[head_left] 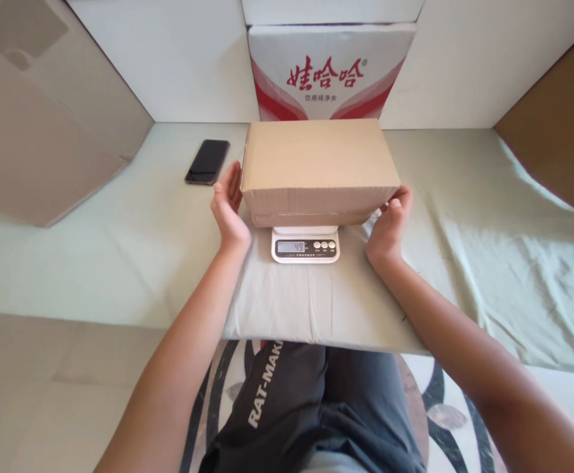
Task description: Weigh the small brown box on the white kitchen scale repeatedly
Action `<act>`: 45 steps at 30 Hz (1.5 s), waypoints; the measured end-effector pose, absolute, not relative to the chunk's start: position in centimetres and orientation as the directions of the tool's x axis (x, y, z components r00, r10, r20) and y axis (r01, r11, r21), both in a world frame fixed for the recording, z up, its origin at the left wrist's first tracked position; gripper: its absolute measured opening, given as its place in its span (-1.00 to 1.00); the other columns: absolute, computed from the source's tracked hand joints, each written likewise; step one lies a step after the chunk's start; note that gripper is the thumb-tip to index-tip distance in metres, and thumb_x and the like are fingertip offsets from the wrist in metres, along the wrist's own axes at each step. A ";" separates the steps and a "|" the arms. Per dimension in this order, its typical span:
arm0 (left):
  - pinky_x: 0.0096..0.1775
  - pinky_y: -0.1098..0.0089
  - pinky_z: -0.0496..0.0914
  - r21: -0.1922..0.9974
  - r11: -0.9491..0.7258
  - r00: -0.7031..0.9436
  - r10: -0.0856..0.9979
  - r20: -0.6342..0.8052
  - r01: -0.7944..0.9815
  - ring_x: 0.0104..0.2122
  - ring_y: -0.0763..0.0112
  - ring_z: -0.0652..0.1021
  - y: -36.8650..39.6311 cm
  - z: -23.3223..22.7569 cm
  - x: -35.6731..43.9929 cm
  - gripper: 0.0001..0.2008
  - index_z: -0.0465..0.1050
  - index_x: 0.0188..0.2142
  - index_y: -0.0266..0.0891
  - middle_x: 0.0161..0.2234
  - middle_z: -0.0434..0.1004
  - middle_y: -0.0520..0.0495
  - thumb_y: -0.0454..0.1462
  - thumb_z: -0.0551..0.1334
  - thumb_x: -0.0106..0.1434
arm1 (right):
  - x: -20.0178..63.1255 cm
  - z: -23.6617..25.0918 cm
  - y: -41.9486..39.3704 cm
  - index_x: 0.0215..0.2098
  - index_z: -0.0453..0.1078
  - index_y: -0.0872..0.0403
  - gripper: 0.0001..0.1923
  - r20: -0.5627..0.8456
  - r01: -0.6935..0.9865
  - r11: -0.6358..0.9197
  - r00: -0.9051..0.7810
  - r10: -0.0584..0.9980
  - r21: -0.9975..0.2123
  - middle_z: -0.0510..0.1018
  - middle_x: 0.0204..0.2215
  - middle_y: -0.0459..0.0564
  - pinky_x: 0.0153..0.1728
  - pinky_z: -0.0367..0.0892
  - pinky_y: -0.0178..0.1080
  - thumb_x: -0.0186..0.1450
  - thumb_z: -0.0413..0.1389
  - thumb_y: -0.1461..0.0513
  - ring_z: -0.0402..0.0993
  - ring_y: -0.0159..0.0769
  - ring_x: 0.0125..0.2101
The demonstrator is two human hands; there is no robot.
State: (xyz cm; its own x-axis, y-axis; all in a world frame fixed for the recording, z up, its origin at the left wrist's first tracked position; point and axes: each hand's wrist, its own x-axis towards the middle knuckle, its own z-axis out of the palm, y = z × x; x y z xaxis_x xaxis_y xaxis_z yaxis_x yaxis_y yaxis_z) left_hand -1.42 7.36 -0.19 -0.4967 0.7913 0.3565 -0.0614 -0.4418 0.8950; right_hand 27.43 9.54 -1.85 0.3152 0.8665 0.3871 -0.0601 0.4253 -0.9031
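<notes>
A closed brown cardboard box [319, 154] sits over a white digital kitchen scale [305, 257], covering most of its platform. The scale's display [291, 247] is lit and appears to read 49. My left hand [228, 207] is against the box's left side, fingers extended along it. At the lower right corner, my right hand [390, 220] has its fingers curled partly behind and beneath the box edge, so their tips are hidden. Between them, both hands hold the box from its two sides.
A black smartphone [208, 161] lies left of the box on the pale green cloth [169, 276]. Behind stands a white and red printed carton [333, 72] against the white wall. Large cardboard pieces flank the left [45, 118] and right [557, 118]. The cloth's front edge is near my lap.
</notes>
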 end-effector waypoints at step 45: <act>0.24 0.13 0.38 0.840 -0.435 -0.564 0.625 0.541 0.323 0.15 0.16 0.47 3.4 0.3 3.3 -0.46 0.38 0.08 -0.10 0.05 0.41 -0.15 0.20 -0.04 0.49 | 25.1 2.4 5.9 0.08 0.49 -0.17 -0.53 0.406 -0.106 0.411 0.062 0.912 -0.906 0.64 0.13 -0.06 0.46 0.30 0.13 0.35 0.08 -0.17 0.42 0.03 0.34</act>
State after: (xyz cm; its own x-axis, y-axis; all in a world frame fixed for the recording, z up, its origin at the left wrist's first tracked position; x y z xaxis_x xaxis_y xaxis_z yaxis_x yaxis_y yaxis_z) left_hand 3.34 3.44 0.26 -0.5636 0.6246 0.5406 0.3234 -0.4354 0.8401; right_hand 25.14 5.92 2.41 0.0620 0.9116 0.4064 -0.1057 0.4109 -0.9055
